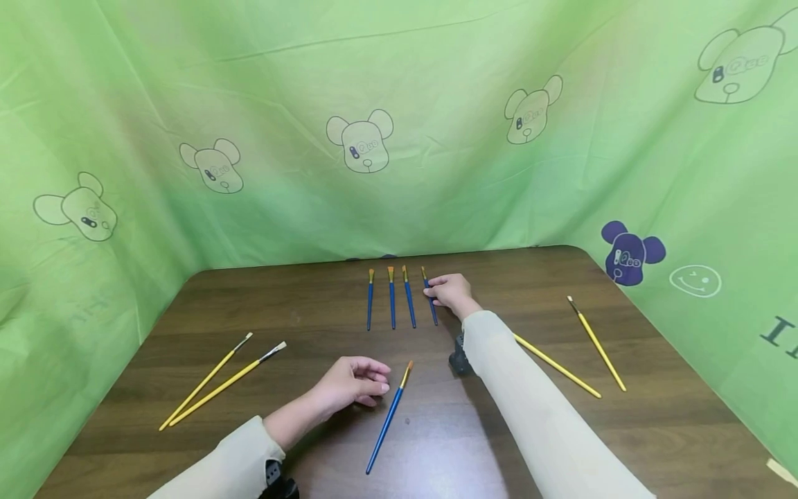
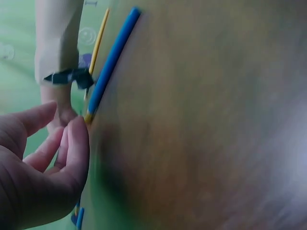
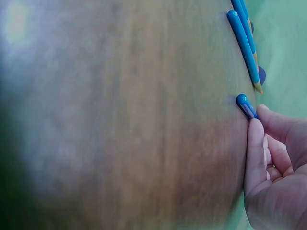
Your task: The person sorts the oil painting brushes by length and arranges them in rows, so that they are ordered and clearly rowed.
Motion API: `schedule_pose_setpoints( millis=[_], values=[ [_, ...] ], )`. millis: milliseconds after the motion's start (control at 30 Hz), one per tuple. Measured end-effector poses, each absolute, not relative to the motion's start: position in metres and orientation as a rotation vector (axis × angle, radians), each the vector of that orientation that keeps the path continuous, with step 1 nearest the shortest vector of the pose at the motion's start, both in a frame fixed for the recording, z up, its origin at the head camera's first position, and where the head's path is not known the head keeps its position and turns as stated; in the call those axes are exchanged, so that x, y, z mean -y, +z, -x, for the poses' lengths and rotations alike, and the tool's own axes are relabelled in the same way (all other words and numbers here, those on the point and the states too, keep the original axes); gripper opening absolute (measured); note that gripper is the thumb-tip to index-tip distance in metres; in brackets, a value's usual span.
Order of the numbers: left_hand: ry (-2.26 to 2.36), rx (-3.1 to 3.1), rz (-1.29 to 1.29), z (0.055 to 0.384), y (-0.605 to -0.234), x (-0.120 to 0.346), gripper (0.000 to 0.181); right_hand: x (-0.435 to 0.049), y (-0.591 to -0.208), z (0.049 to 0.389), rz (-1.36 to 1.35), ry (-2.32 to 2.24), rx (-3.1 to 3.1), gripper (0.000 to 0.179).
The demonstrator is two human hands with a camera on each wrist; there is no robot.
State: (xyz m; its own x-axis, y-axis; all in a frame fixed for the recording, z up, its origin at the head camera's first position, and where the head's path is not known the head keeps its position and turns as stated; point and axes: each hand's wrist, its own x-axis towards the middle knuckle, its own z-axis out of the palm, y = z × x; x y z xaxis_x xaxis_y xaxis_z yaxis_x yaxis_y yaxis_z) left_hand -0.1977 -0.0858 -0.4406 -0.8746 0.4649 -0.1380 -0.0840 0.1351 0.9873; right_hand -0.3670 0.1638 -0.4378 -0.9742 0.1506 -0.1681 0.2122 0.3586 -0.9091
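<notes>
At the back of the table, my right hand (image 1: 454,294) pinches a thin blue paintbrush (image 1: 434,316) between thumb and fingertips. The right wrist view shows the rounded end of its handle (image 3: 243,103) sticking out past the fingers. Three more blue paintbrushes (image 1: 393,305) lie side by side to its left, bristles pointing away. Nearer the front, my left hand (image 1: 352,383) hovers with loosely bent fingers and holds nothing. Just right of its fingertips lies another blue paintbrush (image 1: 388,424), slanted, with brown bristles and a gold ferrule.
Two yellow paintbrushes (image 1: 215,389) lie slanted on the left of the brown table (image 1: 312,298). Two more are at the right: one yellow paintbrush (image 1: 600,346) in full view, another (image 1: 561,367) partly behind the right sleeve. A green printed cloth (image 1: 436,194) hangs around the table.
</notes>
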Motion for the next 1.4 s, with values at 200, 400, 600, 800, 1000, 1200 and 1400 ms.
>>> schedule_pose_setpoints(
  millis=[200, 400, 600, 800, 1000, 1200, 1400],
  values=[
    [1.771, -2.109, -0.383, 0.182, -0.442, 0.080, 0.035, -0.164, -0.439, 0.368, -0.340, -1.718, -2.537, 0.033],
    [1.765, -2.138, -0.356, 0.179, -0.444, 0.077, 0.035, -0.164, -0.440, 0.367, -0.331, -1.716, -2.542, 0.032],
    [1.734, -2.167, -0.379, 0.177, -0.445, 0.074, 0.036, -0.164, -0.441, 0.366, -0.331, -1.735, -2.535, 0.032],
    [1.702, -2.209, -0.416, 0.176, -0.447, 0.073, 0.033, -0.164, -0.440, 0.363, -0.331, -1.737, -2.536, 0.031],
    [1.655, -2.285, -0.459, 0.175, -0.447, 0.071, 0.034, -0.164, -0.440, 0.364, -0.328, -1.749, -2.534, 0.030],
    [1.613, -2.372, -0.488, 0.174, -0.449, 0.069, 0.037, -0.163, -0.442, 0.366, -0.326, -1.755, -2.535, 0.031],
    [1.559, -2.471, -0.518, 0.173, -0.450, 0.066, 0.038, -0.164, -0.441, 0.364, -0.323, -1.765, -2.538, 0.030]
  ],
)
